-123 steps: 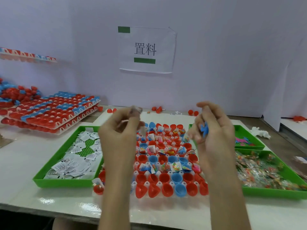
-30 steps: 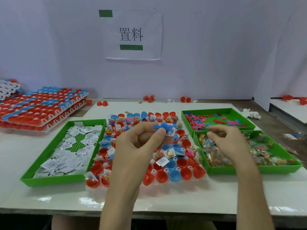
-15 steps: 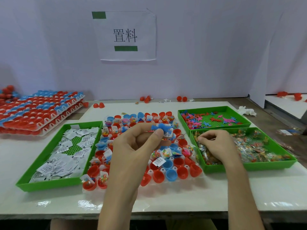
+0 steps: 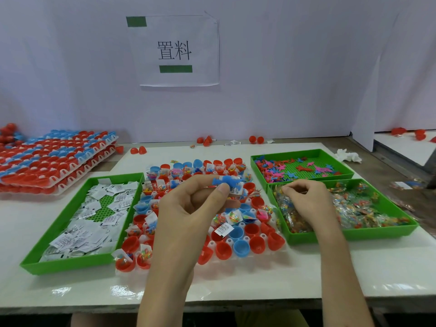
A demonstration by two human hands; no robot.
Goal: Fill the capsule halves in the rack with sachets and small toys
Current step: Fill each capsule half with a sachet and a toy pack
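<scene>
A white rack (image 4: pixel 280 250) of red and blue capsule halves lies in the middle of the table; many halves hold sachets and toys, while the front right ones are bare. My left hand (image 4: pixel 188 215) hovers above the rack and pinches a small blue toy (image 4: pixel 226 181) together with a white sachet (image 4: pixel 236 188). My right hand (image 4: pixel 306 201) reaches into the near right green tray (image 4: pixel 354 236) and pinches at the clear packets (image 4: pixel 354 208) of colourful bits there.
A green tray (image 4: pixel 59 263) of white sachets lies left of the rack. A far right green tray (image 4: pixel 304 153) holds small flat toys. Stacked racks of capsule halves (image 4: pixel 54 156) stand at far left. Loose red halves lie along the wall. Crumpled tissue (image 4: pixel 349 155) sits at right.
My right hand passed the blue toy to my left hand, then moved right and down into the packet tray. My left hand lowered over the rack with toy and sachet.
</scene>
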